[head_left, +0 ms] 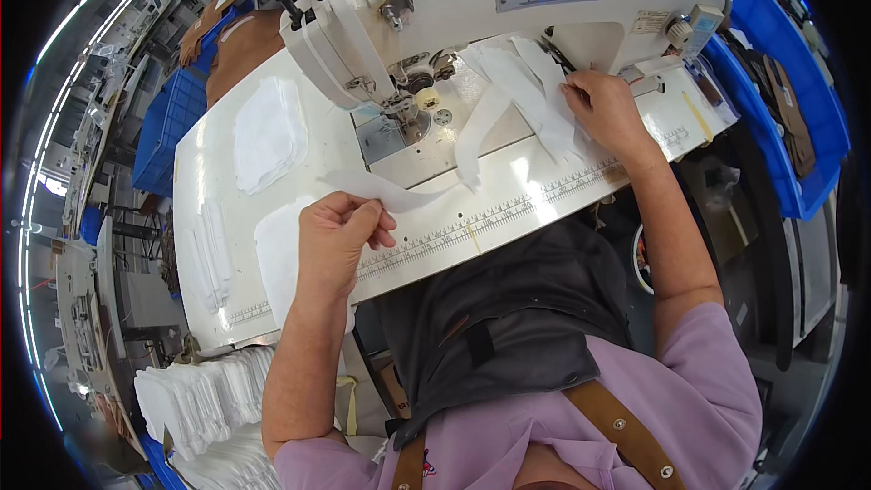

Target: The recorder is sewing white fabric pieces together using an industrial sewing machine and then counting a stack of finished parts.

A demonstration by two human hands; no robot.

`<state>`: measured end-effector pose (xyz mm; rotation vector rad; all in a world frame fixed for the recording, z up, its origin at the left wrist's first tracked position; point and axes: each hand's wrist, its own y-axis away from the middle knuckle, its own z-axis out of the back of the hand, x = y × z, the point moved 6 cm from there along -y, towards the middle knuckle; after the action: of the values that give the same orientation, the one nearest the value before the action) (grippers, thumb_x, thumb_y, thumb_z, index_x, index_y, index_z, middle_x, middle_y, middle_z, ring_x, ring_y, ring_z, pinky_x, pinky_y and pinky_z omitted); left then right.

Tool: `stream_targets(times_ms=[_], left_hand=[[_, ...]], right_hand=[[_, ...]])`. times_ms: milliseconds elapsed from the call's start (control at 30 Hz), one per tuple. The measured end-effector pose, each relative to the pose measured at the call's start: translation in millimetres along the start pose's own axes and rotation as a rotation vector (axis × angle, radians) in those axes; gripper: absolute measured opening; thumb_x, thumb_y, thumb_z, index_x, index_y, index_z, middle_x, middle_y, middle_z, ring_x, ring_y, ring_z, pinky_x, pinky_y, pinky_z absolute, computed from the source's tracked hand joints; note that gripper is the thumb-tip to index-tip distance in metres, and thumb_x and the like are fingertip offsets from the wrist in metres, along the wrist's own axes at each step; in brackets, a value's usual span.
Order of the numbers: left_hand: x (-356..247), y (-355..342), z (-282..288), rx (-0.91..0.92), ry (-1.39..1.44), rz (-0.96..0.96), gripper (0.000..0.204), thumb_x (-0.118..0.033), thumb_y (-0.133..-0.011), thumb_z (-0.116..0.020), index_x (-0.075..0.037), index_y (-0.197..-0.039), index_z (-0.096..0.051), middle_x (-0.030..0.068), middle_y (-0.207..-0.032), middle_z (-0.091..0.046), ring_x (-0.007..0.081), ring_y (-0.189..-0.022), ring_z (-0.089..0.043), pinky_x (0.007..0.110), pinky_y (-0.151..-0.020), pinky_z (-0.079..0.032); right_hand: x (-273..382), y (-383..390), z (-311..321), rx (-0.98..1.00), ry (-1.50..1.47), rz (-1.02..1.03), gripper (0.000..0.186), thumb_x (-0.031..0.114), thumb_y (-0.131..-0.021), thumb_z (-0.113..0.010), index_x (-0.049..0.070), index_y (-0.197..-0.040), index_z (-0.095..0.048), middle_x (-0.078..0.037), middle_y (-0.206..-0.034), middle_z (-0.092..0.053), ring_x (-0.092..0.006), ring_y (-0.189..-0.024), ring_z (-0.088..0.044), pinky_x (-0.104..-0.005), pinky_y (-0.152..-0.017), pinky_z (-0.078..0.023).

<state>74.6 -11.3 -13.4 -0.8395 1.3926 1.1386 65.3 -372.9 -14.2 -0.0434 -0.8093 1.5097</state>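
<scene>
My left hand [337, 240] is closed near the table's front edge, pinching a curved strip of thin white fabric [395, 192] between thumb and fingers. To the right, under the machine's arm, my right hand [610, 109] is curled around what look like dark thread snips [559, 54]; only part of them shows beyond the fingers. Several loose white strips [526, 95] lie between that hand and the needle area, some overlapping. The white sewing machine [435, 14] stands across the far side of the table, its presser foot [413, 122] beyond my left hand.
White cut pieces [270, 136] lie stacked at the table's left, beside narrow folded pieces [213, 254]. A printed ruler [508, 218] runs along the front edge. Thick white stacks [204, 399] sit below left. A blue bin [771, 82] with brown and dark pieces stands at right.
</scene>
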Motion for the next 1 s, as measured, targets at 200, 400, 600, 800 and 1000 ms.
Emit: stream_targets(times_ms=[200,400,600,800,1000], left_hand=[[-9.3,16.4,16.1,0.043,0.011,0.013,0.012,-0.004,-0.089,-0.061,0.004,-0.086,-0.068,0.0105,-0.074,-0.069,0.0129,-0.055,-0.063,0.024,-0.052,-0.046],[-0.3,10.6,5.2,0.021,0.035,-0.001,0.011,-0.003,-0.09,-0.061,0.005,-0.087,-0.068,0.0109,-0.075,-0.07,0.0129,-0.057,-0.064,0.024,-0.053,-0.047],[-5.0,8.8,-5.3,0.045,0.015,-0.069,0.012,-0.007,-0.091,-0.06,0.001,-0.091,-0.068,0.011,-0.075,-0.069,0.0143,-0.056,-0.062,0.026,-0.054,-0.047],[-45.1,43.5,53.1,-0.045,0.231,-0.33,0.017,-0.009,-0.092,-0.062,0.006,-0.098,-0.066,0.0138,-0.075,-0.067,0.0164,-0.057,-0.062,0.028,-0.051,-0.05],[-45.5,58.6,79.4,-0.134,0.167,-0.244,0.016,-0.008,-0.089,-0.06,0.006,-0.095,-0.065,0.012,-0.076,-0.066,0.0154,-0.056,-0.059,0.024,-0.051,-0.046]], right_hand=[[7.6,3.2,-1.4,-0.009,0.234,-0.022,0.023,0.011,-0.085,-0.065,0.0,-0.105,-0.067,-0.014,-0.097,-0.067,-0.0329,-0.084,-0.065,-0.0425,-0.073,-0.052],[114.0,27.8,-4.8,0.392,-0.471,0.289,0.049,0.006,-0.076,-0.067,0.008,-0.124,-0.058,-0.013,-0.109,-0.061,-0.0311,-0.093,-0.061,-0.0421,-0.082,-0.049],[165.4,59.7,-50.6,0.558,-0.458,0.582,0.039,0.005,-0.069,-0.069,0.013,-0.106,-0.068,-0.007,-0.107,-0.063,-0.0262,-0.093,-0.061,-0.039,-0.081,-0.049],[147.2,55.9,-47.4,0.304,-0.282,0.728,0.023,0.008,-0.07,-0.067,0.014,-0.091,-0.074,-0.001,-0.104,-0.066,-0.0204,-0.086,-0.063,-0.0351,-0.076,-0.048],[87.8,16.0,-2.7,0.085,0.141,0.584,0.037,-0.001,-0.072,-0.06,0.014,-0.103,-0.073,-0.003,-0.108,-0.067,-0.0231,-0.09,-0.064,-0.0364,-0.075,-0.049]])
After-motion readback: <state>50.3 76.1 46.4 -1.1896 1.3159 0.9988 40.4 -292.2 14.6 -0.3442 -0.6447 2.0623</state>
